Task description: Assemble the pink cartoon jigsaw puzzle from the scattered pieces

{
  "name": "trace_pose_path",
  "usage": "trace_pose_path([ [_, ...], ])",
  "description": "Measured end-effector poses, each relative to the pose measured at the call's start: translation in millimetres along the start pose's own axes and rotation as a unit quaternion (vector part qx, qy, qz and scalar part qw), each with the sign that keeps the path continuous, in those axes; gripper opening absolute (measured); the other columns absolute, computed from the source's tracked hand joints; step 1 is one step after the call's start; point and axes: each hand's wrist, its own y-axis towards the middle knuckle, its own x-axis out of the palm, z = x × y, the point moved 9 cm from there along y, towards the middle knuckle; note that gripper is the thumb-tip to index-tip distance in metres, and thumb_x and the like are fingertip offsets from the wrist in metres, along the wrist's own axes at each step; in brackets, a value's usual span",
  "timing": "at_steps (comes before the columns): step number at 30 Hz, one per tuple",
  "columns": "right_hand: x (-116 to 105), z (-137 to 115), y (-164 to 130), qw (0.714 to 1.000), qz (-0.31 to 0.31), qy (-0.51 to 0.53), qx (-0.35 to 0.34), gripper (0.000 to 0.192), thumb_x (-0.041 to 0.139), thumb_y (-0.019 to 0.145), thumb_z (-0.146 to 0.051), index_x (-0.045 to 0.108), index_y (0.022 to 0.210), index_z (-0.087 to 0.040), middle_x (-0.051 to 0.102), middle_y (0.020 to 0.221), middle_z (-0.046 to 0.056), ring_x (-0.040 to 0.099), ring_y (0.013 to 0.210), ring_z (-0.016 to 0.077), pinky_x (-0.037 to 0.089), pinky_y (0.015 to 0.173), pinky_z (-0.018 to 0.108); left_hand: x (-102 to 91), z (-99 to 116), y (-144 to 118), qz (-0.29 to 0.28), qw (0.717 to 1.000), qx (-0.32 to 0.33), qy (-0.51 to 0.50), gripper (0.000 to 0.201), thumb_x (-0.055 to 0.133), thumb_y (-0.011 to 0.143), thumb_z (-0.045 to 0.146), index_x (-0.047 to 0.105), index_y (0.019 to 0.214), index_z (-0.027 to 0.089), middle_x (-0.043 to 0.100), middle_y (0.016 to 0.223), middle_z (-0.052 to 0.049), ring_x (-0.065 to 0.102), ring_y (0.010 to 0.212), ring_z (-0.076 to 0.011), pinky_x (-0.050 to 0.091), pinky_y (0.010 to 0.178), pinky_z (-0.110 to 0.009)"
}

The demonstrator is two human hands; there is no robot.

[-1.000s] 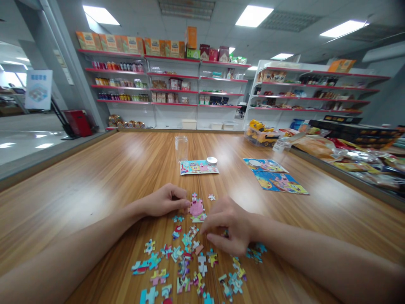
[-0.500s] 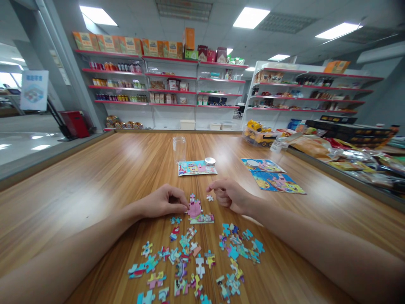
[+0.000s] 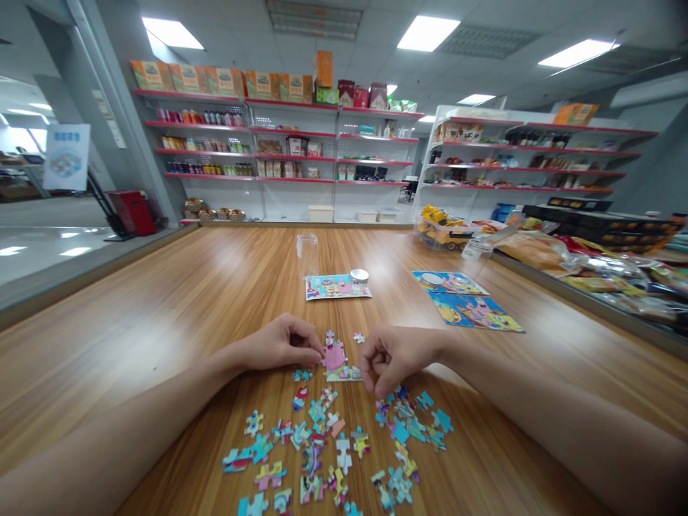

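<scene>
My left hand lies on the table with its fingers closed at the left edge of a partly joined jigsaw puzzle, which shows a pink starfish figure. My right hand is bent down to the right of it, thumb and forefinger pinched together at the table. Its fingertips cover the spot of a light blue puzzle piece. One small white-and-pink piece lies between the hands, beyond the joined part. Nearer to me are many loose pieces, a left group and a right group.
A clear jar stands behind a picture card with a white lid on it. Two more cards lie to the right. A plastic box of yellow toy vehicles and packaged goods are farther right.
My right hand has come down toward me, from beside the small white-and-pink piece to the right group, covering a light blue piece. My left hand has stayed at the puzzle.
</scene>
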Motion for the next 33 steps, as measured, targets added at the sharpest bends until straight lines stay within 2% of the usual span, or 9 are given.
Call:
trace_pose_path([
  [4,-3.6,2.4,1.5,1.000,0.014,0.004,0.006,0.034,0.086,0.066,-0.035,0.069,0.081,-0.009,0.045,0.045,-0.010,0.033,0.041,0.0031,0.025,0.040,0.016,-1.1,-2.8,0.8,-0.005,0.999,-0.019,-0.027,0.027,0.075,0.081,0.038,0.076,0.085,0.012,0.069,0.075,-0.005,0.057,0.066,-0.0131,0.043,0.061,-0.022],
  [10,-6.6,4.7,3.0,0.999,0.038,0.023,0.006,0.034,0.086,0.066,-0.034,0.069,0.083,-0.011,0.043,0.045,-0.011,0.031,0.039,0.0032,0.023,0.038,0.015,0.0,-6.2,0.7,-0.048,0.997,-0.032,-0.053,0.024,0.076,0.079,0.035,0.076,0.082,0.012,0.069,0.075,-0.005,0.057,0.066,-0.0130,0.044,0.061,-0.022],
  [14,-8.6,6.4,3.6,0.999,0.047,0.021,0.006,0.034,0.086,0.066,-0.035,0.069,0.084,-0.011,0.044,0.045,-0.011,0.031,0.040,0.0033,0.023,0.038,0.015,2.5,2.9,-10.6,-0.144,0.985,-0.095,0.009,0.019,0.075,0.078,0.033,0.076,0.080,0.014,0.067,0.066,-0.002,0.055,0.057,-0.0117,0.040,0.052,-0.020],
  [16,-9.4,8.0,4.0,0.999,0.048,0.021,0.006,0.034,0.086,0.066,-0.035,0.069,0.084,-0.011,0.043,0.045,-0.011,0.031,0.040,0.0032,0.024,0.038,0.015,10.1,18.5,-21.6,-0.216,0.964,-0.141,0.059,0.010,0.075,0.077,0.027,0.075,0.077,0.016,0.067,0.063,0.000,0.054,0.054,-0.0113,0.039,0.049,-0.019],
  [18,-9.5,10.8,4.7,0.999,0.045,0.024,0.007,0.035,0.087,0.065,-0.035,0.069,0.084,-0.011,0.043,0.045,-0.011,0.032,0.040,0.0034,0.024,0.038,0.015,20.8,36.6,-33.6,-0.282,0.928,-0.185,0.161,0.005,0.077,0.074,0.021,0.076,0.077,0.017,0.062,0.056,0.002,0.049,0.048,-0.0101,0.032,0.042,-0.018],
  [20,-9.5,13.2,5.5,0.999,0.041,0.027,0.005,0.036,0.087,0.065,-0.036,0.069,0.085,-0.011,0.044,0.045,-0.011,0.033,0.040,0.0037,0.025,0.038,0.015,29.1,55.8,-38.2,-0.289,0.892,-0.205,0.281,0.009,0.081,0.069,0.016,0.077,0.077,0.018,0.062,0.056,0.002,0.048,0.047,-0.0099,0.030,0.040,-0.018],
  [24,-10.2,13.5,5.7,0.999,0.038,0.021,-0.014,0.033,0.085,0.068,-0.035,0.070,0.086,-0.011,0.044,0.046,-0.010,0.034,0.041,0.0038,0.025,0.038,0.015,56.4,78.3,-41.2,-0.294,0.823,-0.200,0.442,0.020,0.087,0.063,0.027,0.078,0.079,0.018,0.066,0.058,-0.003,0.043,0.042,-0.0115,0.026,0.040,-0.023],
  [28,-10.2,13.5,5.1,0.999,0.038,0.017,-0.010,0.034,0.086,0.068,-0.035,0.070,0.087,-0.012,0.044,0.046,-0.010,0.033,0.040,0.0038,0.025,0.038,0.016,71.1,82.9,-42.0,-0.290,0.798,-0.177,0.497,0.018,0.083,0.067,0.024,0.078,0.082,0.015,0.070,0.065,-0.009,0.048,0.043,-0.0147,0.023,0.038,-0.025],
  [33,-9.1,10.2,5.0,0.999,0.038,0.020,-0.006,0.035,0.087,0.066,-0.035,0.070,0.086,-0.011,0.044,0.046,-0.011,0.032,0.040,0.0033,0.024,0.038,0.016,72.5,82.9,-44.2,-0.305,0.785,-0.174,0.511,0.013,0.078,0.070,0.019,0.079,0.083,0.014,0.071,0.064,-0.012,0.048,0.040,-0.0158,0.021,0.034,-0.025],
])
